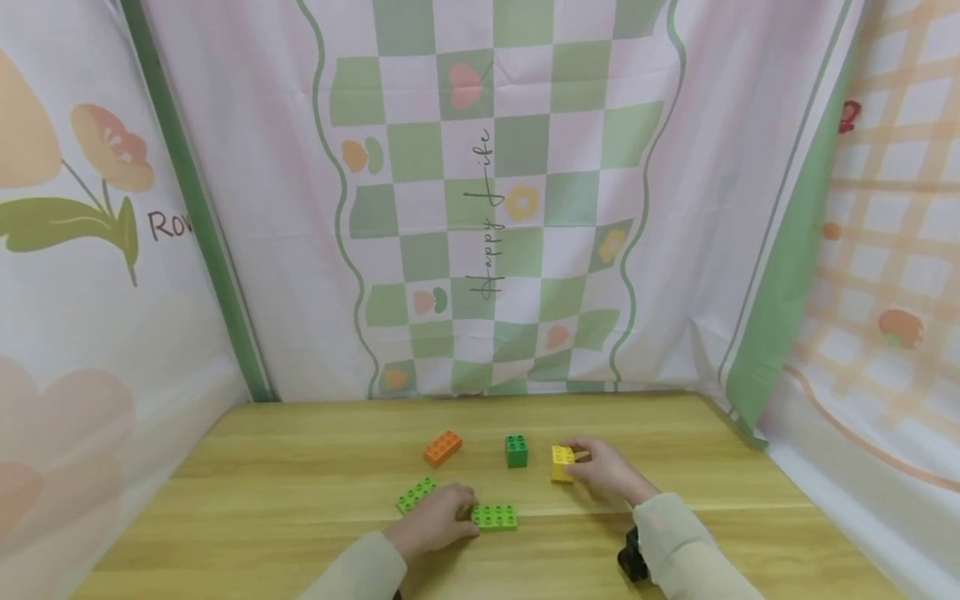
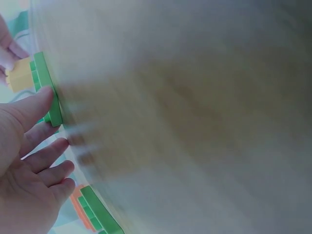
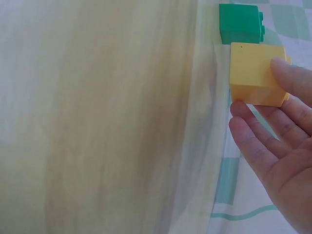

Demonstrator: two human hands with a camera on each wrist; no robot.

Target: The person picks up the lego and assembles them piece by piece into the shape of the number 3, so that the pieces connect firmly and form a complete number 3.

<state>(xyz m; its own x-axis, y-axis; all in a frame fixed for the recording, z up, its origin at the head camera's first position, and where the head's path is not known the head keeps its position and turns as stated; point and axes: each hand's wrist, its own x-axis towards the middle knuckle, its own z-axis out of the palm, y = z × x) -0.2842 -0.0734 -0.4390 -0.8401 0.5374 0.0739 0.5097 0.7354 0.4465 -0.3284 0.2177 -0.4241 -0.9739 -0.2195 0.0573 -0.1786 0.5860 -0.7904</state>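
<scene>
My left hand (image 1: 438,518) pinches the left end of a flat light green brick (image 1: 495,517) between thumb and index finger. In the left wrist view its other fingers stretch out beside that green brick (image 2: 48,87). A second light green brick (image 1: 416,495) lies just behind the left hand, partly covered by it. Farther right, my right hand (image 1: 603,472) holds a yellow block (image 1: 561,463) by its right side. In the right wrist view the thumb lies on one face of the yellow block (image 3: 256,70) and fingertips touch another side.
A dark green block (image 1: 516,451) stands left of the yellow one. Behind the left hand lies an orange brick (image 1: 442,448). The wooden table (image 1: 300,467) ends at patterned curtains (image 1: 517,250) at the back and sides. A black device (image 1: 632,557) sits under the right wrist.
</scene>
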